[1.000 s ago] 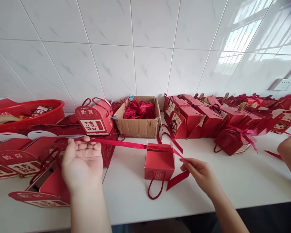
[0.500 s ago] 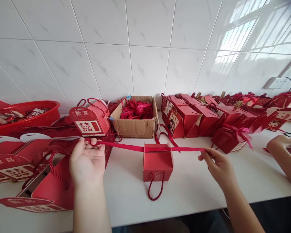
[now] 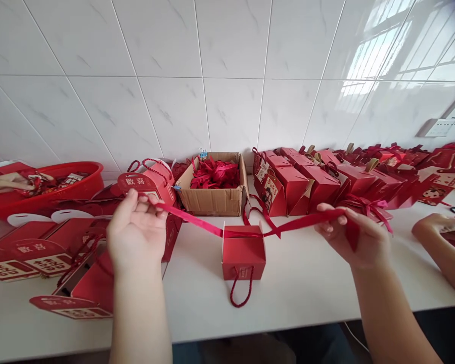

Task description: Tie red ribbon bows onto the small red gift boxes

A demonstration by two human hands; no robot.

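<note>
Both hands pinch one long red satin ribbon (image 3: 197, 222): the left hand (image 3: 136, 230) has its grip closed on one end, the right hand (image 3: 354, 235) on the other. The ribbon's long axis runs left to right, dipping across the top of a small red paper gift box with a cord handle (image 3: 243, 252) on the white tabletop (image 3: 307, 288). An uneven pull would likely slide the ribbon off-centre or tip the light box.

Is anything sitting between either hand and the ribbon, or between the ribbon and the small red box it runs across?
Nothing visible. The left hand and right hand each grip an end of the red ribbon, which dips straight onto the top of the small red box with nothing between.
</note>
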